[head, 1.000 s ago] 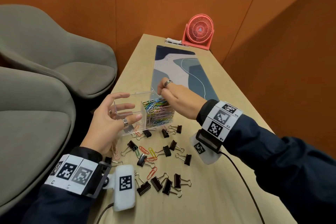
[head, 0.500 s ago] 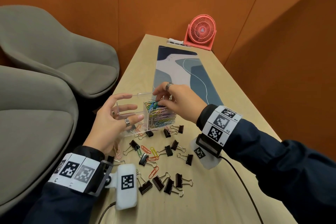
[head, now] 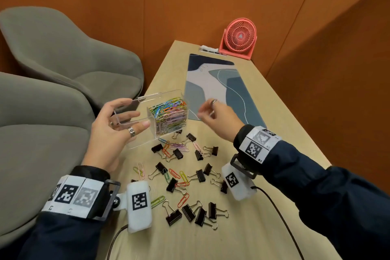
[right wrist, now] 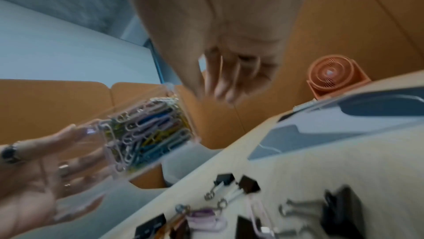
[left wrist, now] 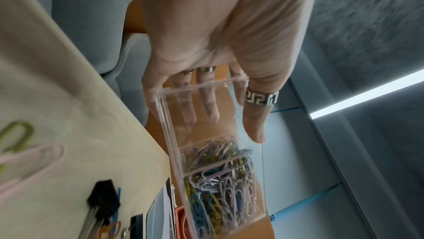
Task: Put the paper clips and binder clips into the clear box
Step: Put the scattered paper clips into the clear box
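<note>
table (head: 263,207): wood | binder clips (head: 173,216), paper clips (head: 183,200) scattered | desk mat (head: 236,93) | fan (head: 239,39)

Only "A1" can be read, printed at the lower edge of the right wristband (head: 259,144). Elsewhere, unreadable black-and-white square code markers are carried.

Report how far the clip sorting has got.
Done: one compartment of the clear box is packed with coloured paper clips; the other looks empty. In hand: the left hand holds the box; the right hand is beside it, seemingly empty. Left: every binder clip and several loose paper clips lie on the table.
</note>
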### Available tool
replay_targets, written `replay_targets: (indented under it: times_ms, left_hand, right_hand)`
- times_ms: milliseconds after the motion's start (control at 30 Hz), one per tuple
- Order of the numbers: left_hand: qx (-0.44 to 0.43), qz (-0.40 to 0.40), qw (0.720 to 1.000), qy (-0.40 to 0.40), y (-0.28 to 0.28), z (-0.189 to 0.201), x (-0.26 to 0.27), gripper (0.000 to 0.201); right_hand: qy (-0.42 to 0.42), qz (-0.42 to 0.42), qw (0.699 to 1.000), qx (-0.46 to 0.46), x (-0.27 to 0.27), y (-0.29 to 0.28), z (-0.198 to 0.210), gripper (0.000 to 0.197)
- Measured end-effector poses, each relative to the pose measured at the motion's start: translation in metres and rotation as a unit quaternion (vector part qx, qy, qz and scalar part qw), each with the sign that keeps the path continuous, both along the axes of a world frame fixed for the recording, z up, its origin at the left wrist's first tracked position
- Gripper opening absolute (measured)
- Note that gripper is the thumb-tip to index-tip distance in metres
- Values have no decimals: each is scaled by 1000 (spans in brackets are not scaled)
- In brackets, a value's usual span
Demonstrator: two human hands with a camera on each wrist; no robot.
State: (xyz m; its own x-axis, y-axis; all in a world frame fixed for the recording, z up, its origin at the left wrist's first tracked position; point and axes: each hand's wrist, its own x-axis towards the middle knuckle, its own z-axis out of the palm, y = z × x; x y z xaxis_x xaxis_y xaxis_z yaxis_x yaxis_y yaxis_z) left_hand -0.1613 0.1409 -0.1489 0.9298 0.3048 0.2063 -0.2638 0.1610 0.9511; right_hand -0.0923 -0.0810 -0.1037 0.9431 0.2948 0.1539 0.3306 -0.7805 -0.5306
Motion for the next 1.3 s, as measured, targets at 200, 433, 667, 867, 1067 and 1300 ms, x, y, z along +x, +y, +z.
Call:
replay_targets:
  times_ms: [200, 433, 667, 867, 1067, 1300]
  left_hand:
    - [-16, 26, 1000, -3, 13, -4, 3, 55]
    - [-3, 24, 1000, -3, 12, -7, 5, 54]
    - [6, 32, 999, 6, 12, -8, 6, 55]
    - [23, 36, 999, 16, 12, -8, 5, 58]
    - [24, 37, 999, 18, 10, -7, 4, 57]
    - [31, 36, 998, 28, 11, -6, 3, 61]
  right_hand:
    - [135, 138, 961, -199, 3, 24, -22, 36]
    - [123, 132, 953, -243, 9, 44, -31, 35]
    - [146, 105, 958, -223, 12, 52, -31, 19]
    - [126, 121, 950, -259, 7, 51, -32, 17]
    - [163, 116, 946, -255, 5, 52, -33, 15]
    - [161, 120, 934, -295, 1, 54, -33, 19]
